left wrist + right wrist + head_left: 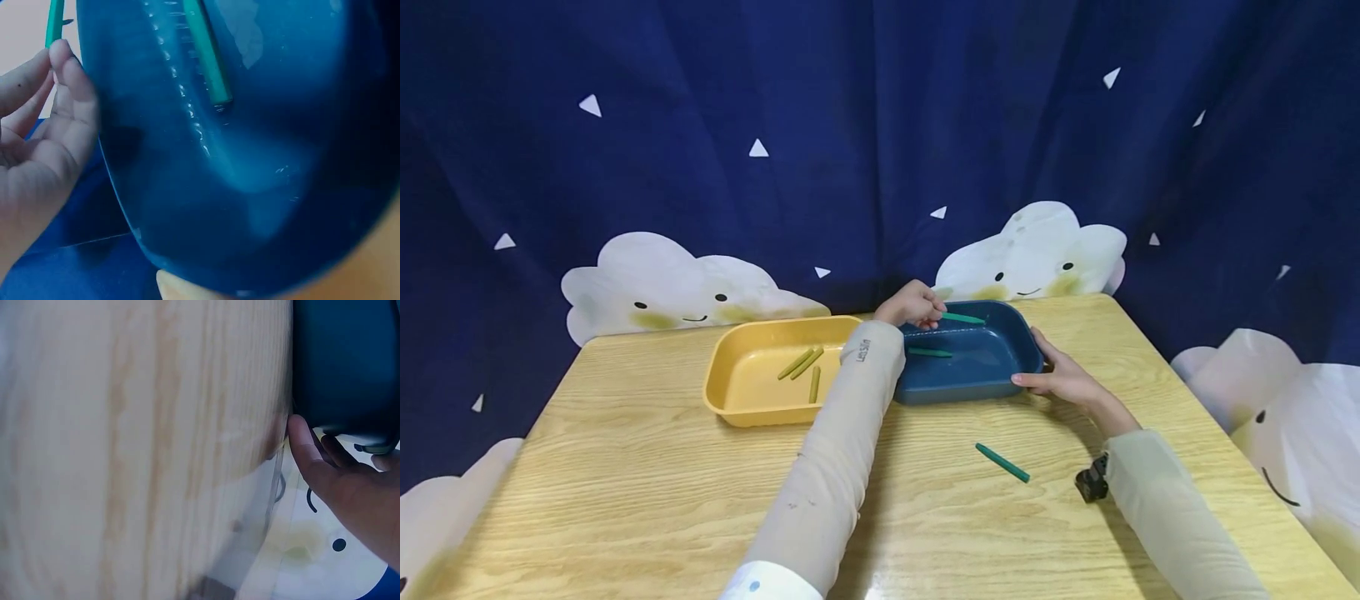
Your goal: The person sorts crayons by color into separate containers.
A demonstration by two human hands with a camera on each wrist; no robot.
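Note:
My left hand (917,305) pinches a green crayon (962,317) by one end, above the far side of a blue basin (977,358). In the left wrist view the thumb and fingertips meet on that crayon (55,24). A second green crayon (929,352) lies on the basin's floor, partly hidden by the left arm in the head view. My right hand (1060,377) holds the basin's right end, thumb along the near side and fingers around the outer wall. Nearer on the table lies a third green crayon (1002,462).
A yellow basin (737,412) stands left of the blue one, with three olive-yellow crayons (806,364) inside. The left forearm crosses its right end. Both stand on a wooden table (640,492) before a dark blue curtain (820,100) printed with clouds.

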